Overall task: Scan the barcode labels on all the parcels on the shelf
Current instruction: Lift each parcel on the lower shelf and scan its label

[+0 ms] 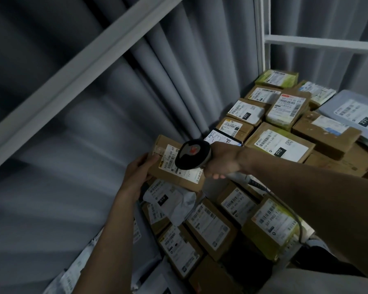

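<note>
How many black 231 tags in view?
2: one on a brown cardboard box by the curtain, one on the grey plastic mailer far right. Others may be hidden.

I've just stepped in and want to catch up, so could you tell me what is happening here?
A person is scanning parcels on a shelf. The left hand holds up a small cardboard parcel, label facing up. The right hand grips a handheld barcode scanner held just over that label. Many other labelled boxes lie packed on the shelf around them.
</note>
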